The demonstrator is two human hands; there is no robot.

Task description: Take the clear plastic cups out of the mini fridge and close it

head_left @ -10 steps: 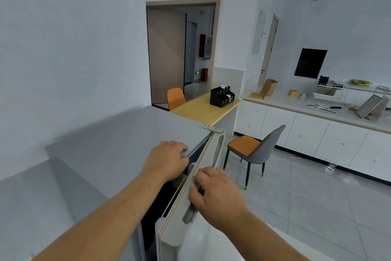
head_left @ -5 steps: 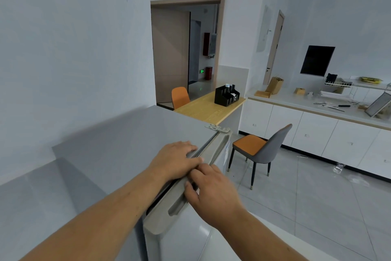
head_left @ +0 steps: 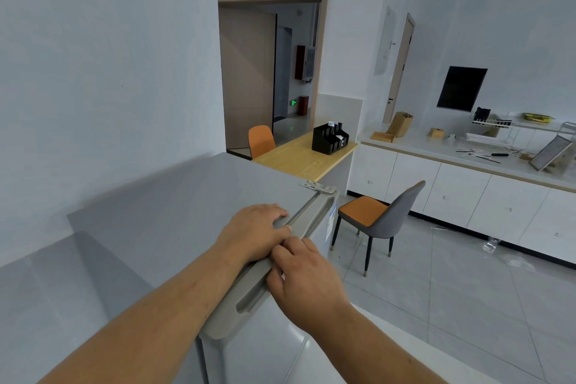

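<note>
Swung inward since a second ago, the mini fridge door (head_left: 274, 262) now sits flush against the cabinet. From left, the left hand (head_left: 252, 232) lies flat on the fridge top's front edge, touching the right hand (head_left: 307, 277) pressing the door's top rail. No clear plastic cups are visible; the rigid, smooth door likely handles best at its recessed top grip.

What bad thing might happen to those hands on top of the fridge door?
The left hand lies flat on the fridge top with its fingertips right at the seam where the door meets it, so a finger might get pinched if the door is pushed harder. The right hand presses on the door's top edge and could slip off that smooth edge. No cups show in this view, so some might be shut inside.
</note>
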